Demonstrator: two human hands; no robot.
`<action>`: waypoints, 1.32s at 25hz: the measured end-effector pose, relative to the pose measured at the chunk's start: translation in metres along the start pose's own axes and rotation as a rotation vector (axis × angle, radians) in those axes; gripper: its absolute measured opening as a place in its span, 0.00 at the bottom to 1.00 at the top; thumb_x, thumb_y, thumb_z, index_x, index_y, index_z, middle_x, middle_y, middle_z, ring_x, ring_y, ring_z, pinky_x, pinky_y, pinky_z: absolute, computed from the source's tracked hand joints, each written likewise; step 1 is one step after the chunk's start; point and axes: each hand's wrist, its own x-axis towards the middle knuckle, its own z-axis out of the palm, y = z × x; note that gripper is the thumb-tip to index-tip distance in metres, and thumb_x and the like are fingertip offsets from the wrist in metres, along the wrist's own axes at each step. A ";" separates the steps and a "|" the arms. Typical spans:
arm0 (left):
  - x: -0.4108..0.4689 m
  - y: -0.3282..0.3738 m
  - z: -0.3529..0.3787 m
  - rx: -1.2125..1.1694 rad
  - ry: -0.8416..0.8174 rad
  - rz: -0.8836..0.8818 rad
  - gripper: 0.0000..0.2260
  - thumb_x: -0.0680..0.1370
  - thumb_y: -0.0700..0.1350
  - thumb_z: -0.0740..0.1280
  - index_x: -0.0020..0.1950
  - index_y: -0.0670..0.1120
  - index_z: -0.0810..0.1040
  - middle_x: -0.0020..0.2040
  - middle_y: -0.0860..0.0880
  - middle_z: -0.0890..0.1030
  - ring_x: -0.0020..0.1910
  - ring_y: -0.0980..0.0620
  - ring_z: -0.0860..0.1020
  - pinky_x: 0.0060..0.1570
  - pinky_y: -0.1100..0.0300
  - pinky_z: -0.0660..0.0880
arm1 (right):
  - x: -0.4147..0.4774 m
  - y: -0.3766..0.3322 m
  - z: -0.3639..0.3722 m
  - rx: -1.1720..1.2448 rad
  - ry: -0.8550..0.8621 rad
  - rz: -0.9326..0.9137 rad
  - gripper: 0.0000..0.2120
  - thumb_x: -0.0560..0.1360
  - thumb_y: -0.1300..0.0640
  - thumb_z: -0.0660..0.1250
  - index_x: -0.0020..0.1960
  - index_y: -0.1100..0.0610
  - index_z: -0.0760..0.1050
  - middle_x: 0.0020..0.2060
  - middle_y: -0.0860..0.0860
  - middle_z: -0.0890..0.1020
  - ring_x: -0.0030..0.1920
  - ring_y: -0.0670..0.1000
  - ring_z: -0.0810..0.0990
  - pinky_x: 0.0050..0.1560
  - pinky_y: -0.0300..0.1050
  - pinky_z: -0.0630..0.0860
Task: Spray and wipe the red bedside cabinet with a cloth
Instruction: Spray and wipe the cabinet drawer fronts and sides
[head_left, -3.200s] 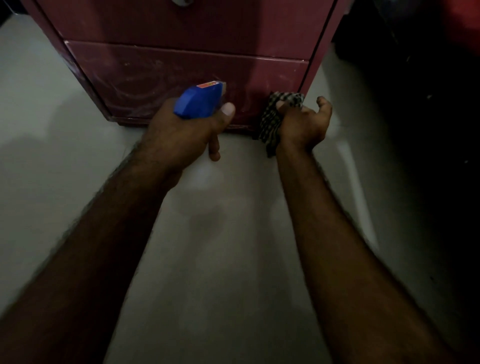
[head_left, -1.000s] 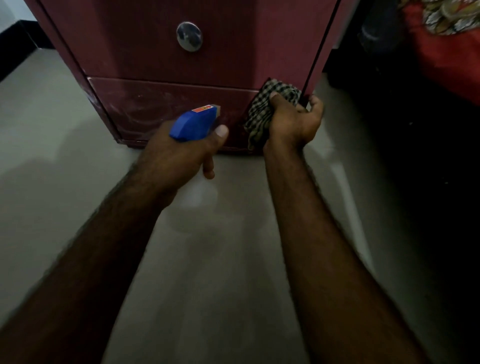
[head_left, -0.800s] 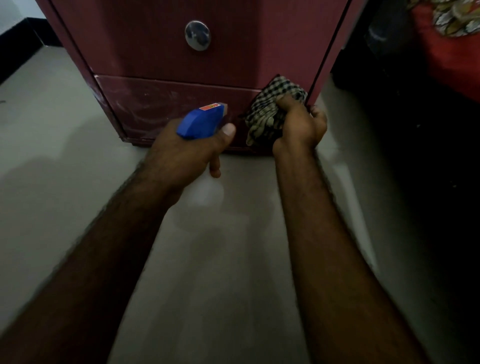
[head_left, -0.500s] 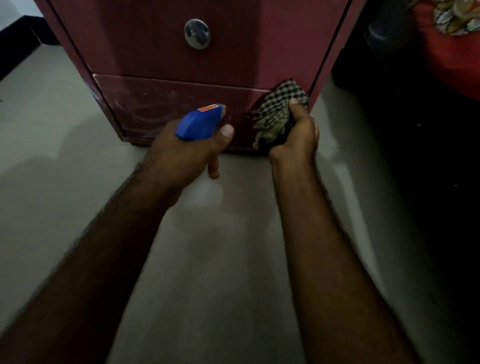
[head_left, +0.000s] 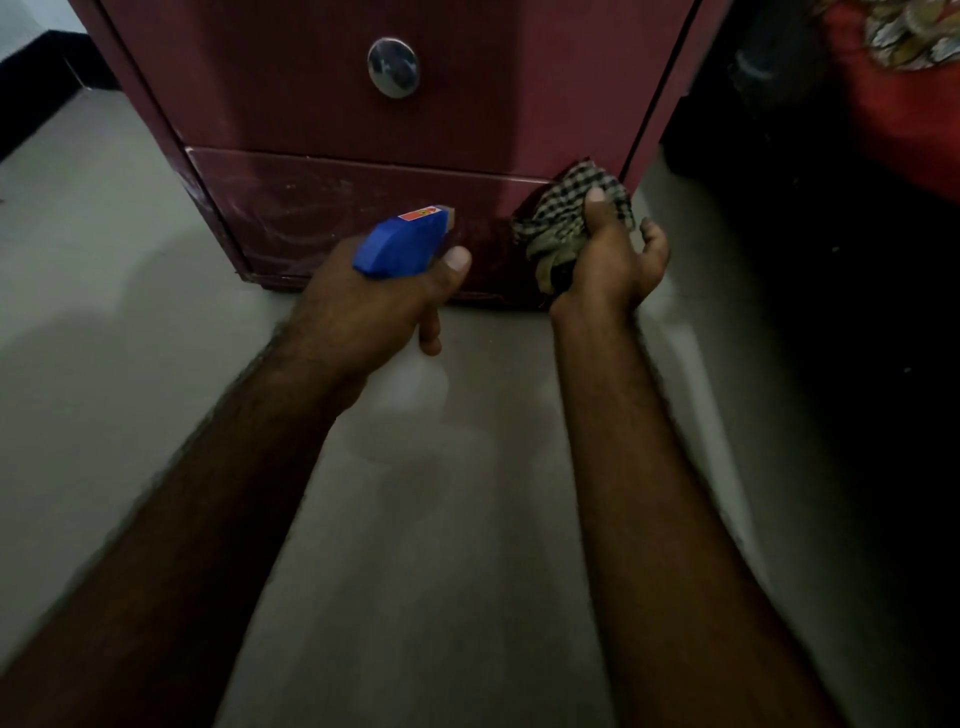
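Note:
The red bedside cabinet (head_left: 332, 119) stands on the floor ahead, with a round silver knob (head_left: 392, 67) on its upper front and a smeared lower panel. My left hand (head_left: 374, 306) grips a spray bottle with a blue head (head_left: 402, 241), nozzle aimed at the lower panel; the pale bottle body hangs below my fingers. My right hand (head_left: 610, 265) holds a checked cloth (head_left: 563, 213) bunched against the cabinet's lower right corner.
Pale grey floor (head_left: 441, 519) spreads below and to the left. A dark gap lies right of the cabinet, and beyond it a red bed cover (head_left: 904, 104) with a patterned fabric at the top right. A dark skirting shows at the top left.
My right hand has slid the cloth down along the cabinet's right edge and turned, thumb now out to the right. My left hand has kept the spray bottle almost still.

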 end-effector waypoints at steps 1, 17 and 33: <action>0.001 0.000 0.000 0.002 0.004 -0.012 0.19 0.79 0.56 0.70 0.69 0.60 0.74 0.37 0.39 0.83 0.41 0.49 0.85 0.57 0.57 0.70 | 0.002 0.002 -0.001 -0.005 0.040 -0.019 0.32 0.71 0.57 0.80 0.71 0.52 0.70 0.60 0.56 0.80 0.52 0.54 0.84 0.52 0.54 0.85; 0.008 -0.018 -0.006 -0.035 0.039 -0.060 0.11 0.78 0.56 0.71 0.59 0.63 0.75 0.30 0.47 0.80 0.36 0.50 0.83 0.59 0.54 0.73 | 0.001 0.019 0.021 -0.258 0.083 -0.422 0.24 0.67 0.56 0.82 0.59 0.55 0.77 0.50 0.47 0.83 0.50 0.48 0.83 0.54 0.43 0.81; 0.011 -0.027 -0.011 -0.053 0.036 -0.081 0.14 0.78 0.56 0.71 0.63 0.60 0.74 0.29 0.50 0.80 0.36 0.49 0.83 0.56 0.55 0.73 | 0.021 0.046 -0.003 -0.395 -0.031 -0.574 0.29 0.64 0.55 0.82 0.61 0.58 0.77 0.54 0.48 0.84 0.53 0.46 0.83 0.56 0.49 0.81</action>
